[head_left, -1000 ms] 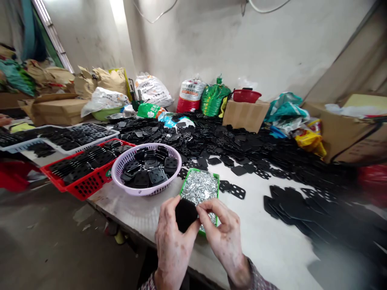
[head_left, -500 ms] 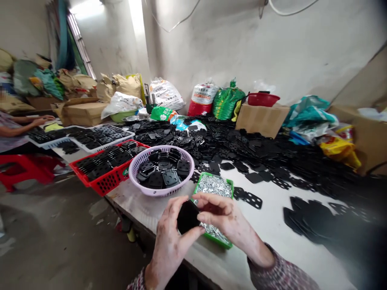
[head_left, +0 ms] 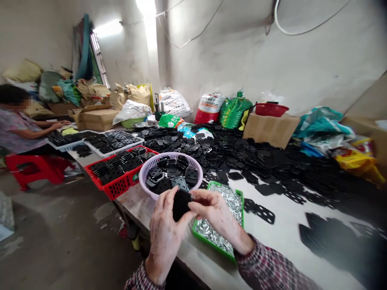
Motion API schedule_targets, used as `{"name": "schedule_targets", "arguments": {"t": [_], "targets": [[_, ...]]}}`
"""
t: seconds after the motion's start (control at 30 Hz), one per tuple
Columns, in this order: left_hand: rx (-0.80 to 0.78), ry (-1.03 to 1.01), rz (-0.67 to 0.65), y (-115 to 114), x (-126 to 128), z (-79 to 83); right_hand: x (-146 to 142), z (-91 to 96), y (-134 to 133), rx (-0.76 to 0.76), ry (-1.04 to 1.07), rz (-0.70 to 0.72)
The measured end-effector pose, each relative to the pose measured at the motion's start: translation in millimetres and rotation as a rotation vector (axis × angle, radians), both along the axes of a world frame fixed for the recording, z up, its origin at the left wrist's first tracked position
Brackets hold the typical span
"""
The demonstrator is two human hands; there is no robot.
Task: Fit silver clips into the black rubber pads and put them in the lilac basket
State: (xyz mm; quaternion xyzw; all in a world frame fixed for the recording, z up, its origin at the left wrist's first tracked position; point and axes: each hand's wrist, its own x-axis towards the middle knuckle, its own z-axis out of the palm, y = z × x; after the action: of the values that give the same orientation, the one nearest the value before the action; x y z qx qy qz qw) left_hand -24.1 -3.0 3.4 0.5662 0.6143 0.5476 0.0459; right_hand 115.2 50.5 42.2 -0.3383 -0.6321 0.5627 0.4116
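Observation:
My left hand (head_left: 166, 227) is closed around a flat black plate (head_left: 181, 204), held tilted between the thumb and the fingers. At the plate's upper right corner, my right hand (head_left: 208, 207) pinches a small metal pin with thumb and index finger; only a glint of it shows. Beneath my right wrist lies a green tray (head_left: 238, 225) full of loose silvery pins. Just behind my hands is a lilac round basket (head_left: 145, 171) holding several black plates with pins on them.
A red basket (head_left: 113, 193) and a white tray (head_left: 110, 152) of plates stand to the left. A large heap of black plates (head_left: 242, 155) spreads across the table (head_left: 260, 237). Sacks and a cardboard box (head_left: 270, 129) line the wall. A co-worker (head_left: 24, 125) sits at far left.
The view has swung left and up, showing more of the co-worker. My hands with the black plate have come in front of the lilac basket's edge. My right fingers have closed into a tighter pinch.

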Motion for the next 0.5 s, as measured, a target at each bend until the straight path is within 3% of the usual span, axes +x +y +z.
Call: {"name": "schedule_targets", "arguments": {"t": [0.13, 0.23, 0.37, 0.5], "targets": [[-0.066, -0.300, -0.071, 2.8, -10.0, -0.2, -3.5, 8.9, 16.8, -0.012, -0.004, -0.025], [-0.159, -0.601, -0.211, 5.7, -18.0, -2.2, -4.4, 11.0, 25.4, -0.030, 0.014, -0.002], [-0.128, -0.918, -0.352, 10.1, -25.4, -4.0, -3.6, 4.5, 30.3, -0.054, 0.021, 0.086], [-0.158, -1.123, -0.410, 12.6, -34.1, -3.2, 3.1, 4.2, 38.8, 0.102, -0.009, 0.180]]}}
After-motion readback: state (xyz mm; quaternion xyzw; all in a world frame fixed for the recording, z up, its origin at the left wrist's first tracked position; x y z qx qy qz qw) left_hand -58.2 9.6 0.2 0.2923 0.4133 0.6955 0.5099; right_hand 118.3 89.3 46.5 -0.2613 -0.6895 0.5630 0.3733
